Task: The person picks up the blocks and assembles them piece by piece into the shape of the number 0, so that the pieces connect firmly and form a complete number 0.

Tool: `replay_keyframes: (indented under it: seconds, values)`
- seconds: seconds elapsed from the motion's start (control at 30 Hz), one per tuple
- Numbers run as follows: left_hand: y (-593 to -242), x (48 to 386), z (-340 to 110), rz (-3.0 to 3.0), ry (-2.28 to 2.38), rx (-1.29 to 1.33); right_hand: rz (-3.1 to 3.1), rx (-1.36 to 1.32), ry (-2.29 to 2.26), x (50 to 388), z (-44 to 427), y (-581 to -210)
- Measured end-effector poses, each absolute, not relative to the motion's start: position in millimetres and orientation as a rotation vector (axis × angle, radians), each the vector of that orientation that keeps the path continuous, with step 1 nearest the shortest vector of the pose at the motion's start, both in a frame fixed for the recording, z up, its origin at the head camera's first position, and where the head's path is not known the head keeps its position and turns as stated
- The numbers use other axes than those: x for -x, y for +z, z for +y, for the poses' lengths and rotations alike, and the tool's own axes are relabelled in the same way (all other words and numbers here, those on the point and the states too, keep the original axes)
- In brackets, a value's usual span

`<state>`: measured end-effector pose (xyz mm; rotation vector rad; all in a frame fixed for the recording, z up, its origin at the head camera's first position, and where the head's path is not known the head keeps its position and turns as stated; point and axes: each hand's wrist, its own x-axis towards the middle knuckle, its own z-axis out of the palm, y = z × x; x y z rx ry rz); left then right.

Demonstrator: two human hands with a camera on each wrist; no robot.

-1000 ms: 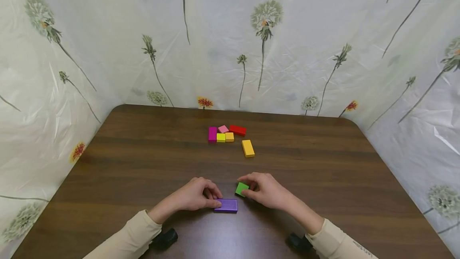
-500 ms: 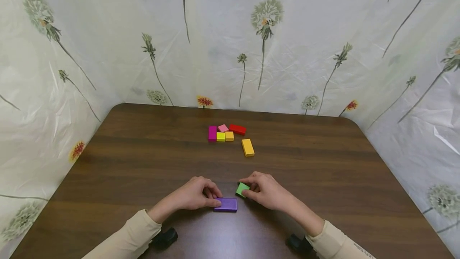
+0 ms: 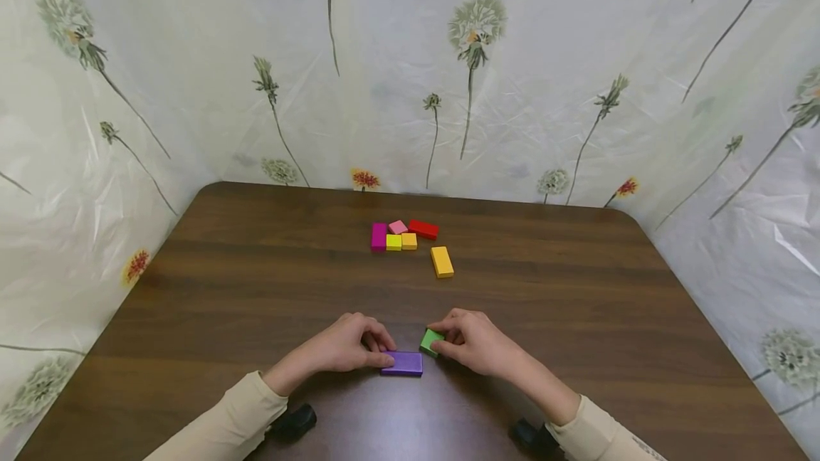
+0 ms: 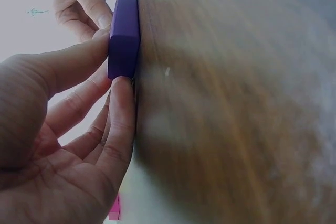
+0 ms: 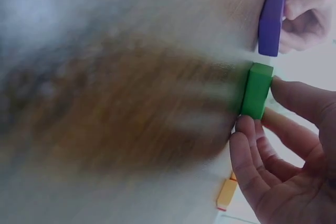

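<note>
A flat purple block (image 3: pixel 402 364) lies on the table near the person. My left hand (image 3: pixel 356 343) holds it at its left end, the thumb on its top and the fingers along the far side. Just beyond its right end, a green block (image 3: pixel 432 341) sits at a slant on the table. My right hand (image 3: pixel 477 342) pinches that block between thumb and fingers. In the right wrist view a small gap shows between the green block (image 5: pixel 258 91) and the purple block (image 5: pixel 271 23).
Farther back lie a magenta block (image 3: pixel 379 237), a pink block (image 3: pixel 398 227), a red block (image 3: pixel 423 230), a yellow block (image 3: pixel 393 242) and a small orange block (image 3: pixel 408 241). A longer orange block (image 3: pixel 442 262) lies nearer. A flowered sheet (image 3: pixel 397 91) stands behind the table.
My right hand has drawn the green block slightly toward the person and turned it a little. My left hand and the purple block have stayed in place.
</note>
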<state>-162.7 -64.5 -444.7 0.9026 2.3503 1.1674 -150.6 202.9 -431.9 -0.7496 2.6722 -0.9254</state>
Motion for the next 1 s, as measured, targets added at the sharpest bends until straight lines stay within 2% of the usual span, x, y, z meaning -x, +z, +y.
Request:
replay_keyframes:
  seconds: [1.0]
  values:
    - [-445.0, 161.9, -64.0, 2.351, 1.174, -0.889, 2.667, 0.834, -0.919, 141.1, 204.7, -429.9]
